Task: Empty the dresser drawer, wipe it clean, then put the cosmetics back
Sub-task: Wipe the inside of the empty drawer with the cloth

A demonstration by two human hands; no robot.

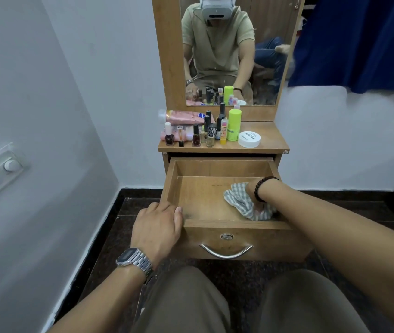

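Drawer [215,188] — left hand [157,227] curled over its corner, right hand [260,205] closed on checked cloth [241,200] inside.

Wooden dresser drawer [192,200] pulled fully open, bare inside, metal handle & round lock on front. Crumpled grey-and-white checked cloth [240,201] lies on drawer floor at approx 4 o'clock, by right wall. Cosmetics stand on dresser top at 12 o'clock from drawer: dark nail polish bottles [196,136], lime-green bottle [234,124], pink tube [184,116] lying flat, round white jar [249,138] rightmost.
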